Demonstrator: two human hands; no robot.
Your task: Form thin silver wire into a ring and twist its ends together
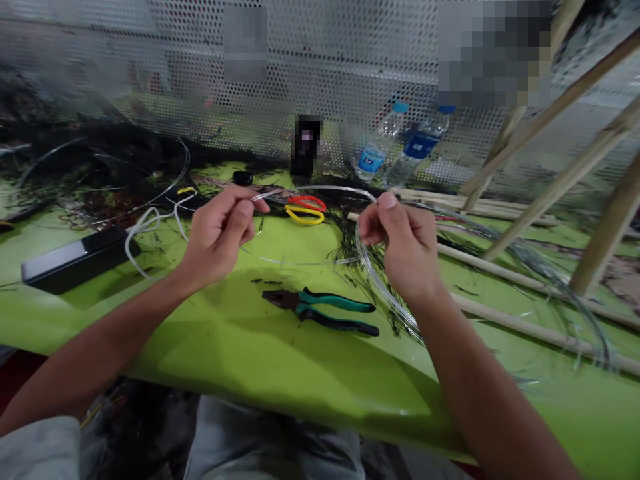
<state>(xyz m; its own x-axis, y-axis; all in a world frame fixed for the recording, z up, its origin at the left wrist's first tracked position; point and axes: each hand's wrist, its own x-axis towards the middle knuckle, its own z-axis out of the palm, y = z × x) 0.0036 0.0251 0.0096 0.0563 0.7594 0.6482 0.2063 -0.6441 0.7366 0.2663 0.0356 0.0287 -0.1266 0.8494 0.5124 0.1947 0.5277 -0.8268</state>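
A clear, shiny wire [330,189] bows between my two raised hands above the green table. My left hand [220,230] pinches one end of it between thumb and fingers. With its fingers curled, my right hand [403,243] grips the wire on the other side. Beneath that hand lies a loose coil of similar clear wire [373,273]. Pliers [320,312] with green and black handles rest on the table below and between the hands, jaws to the left. Past the hands are scissors [305,211] with one red and one yellow handle loop.
A black box [75,259] and a white cord [145,227] lie at left. Two water bottles [377,143] stand against the perforated metal panel [320,73]. Wooden sticks [500,273] spread across the right side, some slanting upward. Black fibre scraps [100,150] line the back.
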